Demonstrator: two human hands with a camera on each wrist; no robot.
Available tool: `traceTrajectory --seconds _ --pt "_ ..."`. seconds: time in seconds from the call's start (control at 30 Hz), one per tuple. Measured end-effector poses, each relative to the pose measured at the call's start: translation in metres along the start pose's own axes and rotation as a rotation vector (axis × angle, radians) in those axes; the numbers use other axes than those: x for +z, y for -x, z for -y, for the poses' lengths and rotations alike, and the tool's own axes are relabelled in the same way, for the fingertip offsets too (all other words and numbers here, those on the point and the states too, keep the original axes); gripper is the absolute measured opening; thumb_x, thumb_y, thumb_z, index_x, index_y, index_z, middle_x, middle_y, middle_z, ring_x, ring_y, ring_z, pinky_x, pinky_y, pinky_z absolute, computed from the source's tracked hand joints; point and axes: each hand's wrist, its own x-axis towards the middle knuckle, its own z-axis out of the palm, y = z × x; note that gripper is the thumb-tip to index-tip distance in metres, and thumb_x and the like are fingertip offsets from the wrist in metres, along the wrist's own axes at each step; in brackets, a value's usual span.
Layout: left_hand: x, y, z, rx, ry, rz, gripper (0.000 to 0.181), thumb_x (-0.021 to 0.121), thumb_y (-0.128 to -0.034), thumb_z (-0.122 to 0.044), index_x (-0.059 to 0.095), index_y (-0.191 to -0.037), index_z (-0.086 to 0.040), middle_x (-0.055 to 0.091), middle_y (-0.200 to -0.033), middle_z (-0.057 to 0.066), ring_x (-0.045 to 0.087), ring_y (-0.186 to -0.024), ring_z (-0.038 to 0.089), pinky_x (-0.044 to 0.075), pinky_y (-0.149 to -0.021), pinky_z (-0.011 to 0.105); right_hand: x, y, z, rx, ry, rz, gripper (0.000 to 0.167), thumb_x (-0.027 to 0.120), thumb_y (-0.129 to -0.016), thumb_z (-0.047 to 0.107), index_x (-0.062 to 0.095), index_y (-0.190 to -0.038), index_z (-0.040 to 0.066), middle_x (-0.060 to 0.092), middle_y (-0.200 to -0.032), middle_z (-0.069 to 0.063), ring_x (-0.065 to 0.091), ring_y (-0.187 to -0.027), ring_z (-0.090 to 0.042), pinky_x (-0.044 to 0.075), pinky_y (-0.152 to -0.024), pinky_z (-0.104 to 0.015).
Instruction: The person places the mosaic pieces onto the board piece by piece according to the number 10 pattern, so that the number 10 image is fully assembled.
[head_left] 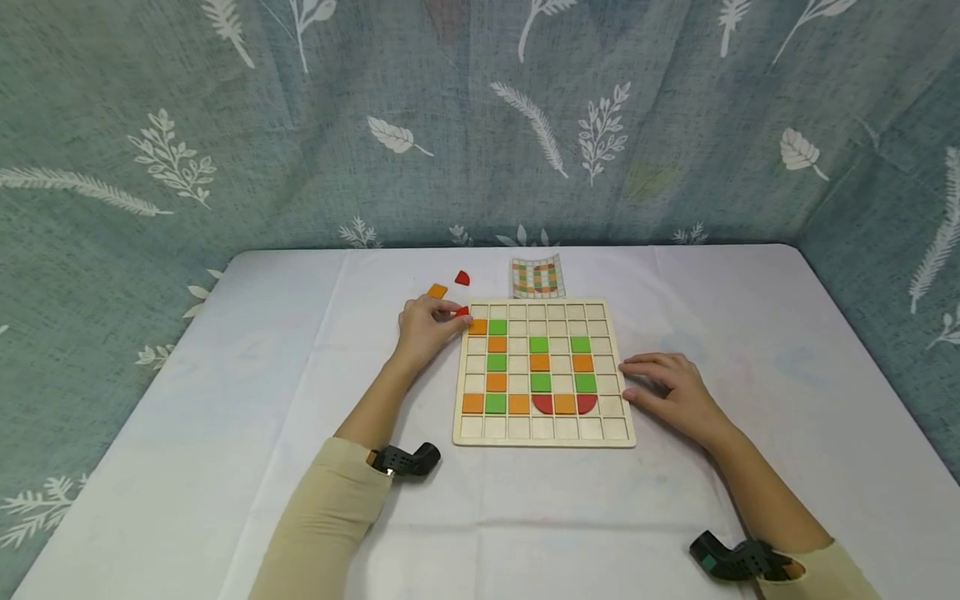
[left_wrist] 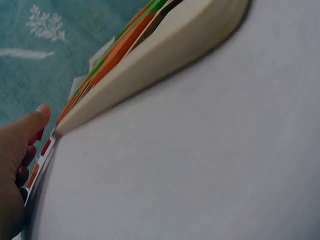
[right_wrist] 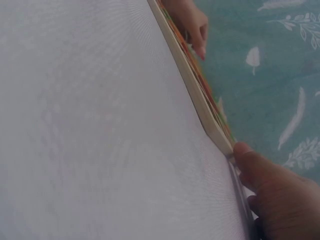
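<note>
My left hand (head_left: 426, 333) pinches a small red tile (head_left: 462, 312) between thumb and fingers at the far left corner of the wooden grid board (head_left: 544, 439). The left wrist view shows a sliver of this red tile (left_wrist: 40, 135) under the thumb. On the board lie orange and green square tiles in rows and columns, with two red quarter-round tiles (head_left: 542, 404) near the front. My right hand (head_left: 675, 396) has its fingers loosely bent, with the fingertips at the board's right edge. In the right wrist view, its thumb (right_wrist: 245, 150) is by the board's corner.
Beyond the board lies a small printed pattern card (head_left: 537, 277). A loose red quarter-round tile (head_left: 462, 278) and an orange square tile (head_left: 437, 291) lie on the white tablecloth (head_left: 525, 517) behind the left hand. A leaf-patterned curtain (head_left: 465, 167) hangs behind the table.
</note>
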Motion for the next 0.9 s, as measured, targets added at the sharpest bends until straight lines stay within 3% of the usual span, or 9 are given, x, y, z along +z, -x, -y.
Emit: traceTrajectory --seconds 0.33,0.67,0.9 --pt "0.023 0.005 -0.030 0.103 -0.019 0.006 0.033 0.076 -0.0785 -0.035 0.074 -0.097 -0.009 0.060 -0.090 0.006 0.046 -0.092 0.024 0.028 -0.087 0.043 0.000 0.000 -0.001 0.010 0.003 0.004 0.035 0.077 -0.076 0.011 0.069 -0.109 0.005 0.063 -0.115 -0.015 0.047 -0.104 -0.027 0.029 -0.088 -0.047" --pt "0.052 0.010 -0.064 0.097 0.021 0.076 0.032 0.075 -0.0794 -0.038 0.075 -0.098 -0.013 0.060 -0.094 0.002 0.044 -0.091 0.022 0.028 -0.089 0.042 -0.001 0.000 -0.001 0.016 -0.005 0.006 0.037 0.078 -0.075 0.011 0.069 -0.110 0.006 0.063 -0.115 -0.014 0.047 -0.105 -0.026 0.028 -0.089 -0.047" --pt "0.067 0.008 -0.076 0.087 -0.069 0.108 0.030 0.075 -0.0794 -0.040 0.076 -0.098 -0.016 0.061 -0.095 0.000 0.044 -0.088 0.021 0.028 -0.083 0.040 0.001 0.000 -0.002 -0.004 -0.006 -0.004 0.037 0.078 -0.074 0.010 0.069 -0.110 0.006 0.063 -0.116 -0.014 0.047 -0.104 -0.026 0.028 -0.089 -0.047"
